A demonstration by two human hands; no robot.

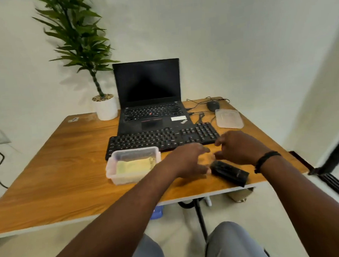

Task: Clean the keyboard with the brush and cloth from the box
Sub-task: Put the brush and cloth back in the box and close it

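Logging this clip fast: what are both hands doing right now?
Left hand: open, fingers spread, holding nothing.
Right hand: open, fingers loosely curled, holding nothing.

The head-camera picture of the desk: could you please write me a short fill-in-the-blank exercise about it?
1. The clear plastic box holds a folded ____ cloth.
2. The box's lid lies on the table near the ____.
3. The black brush lies on the table near its ____ edge.
4. The keyboard sits directly in front of the open ____.

Missing words: yellow; mouse; front; laptop
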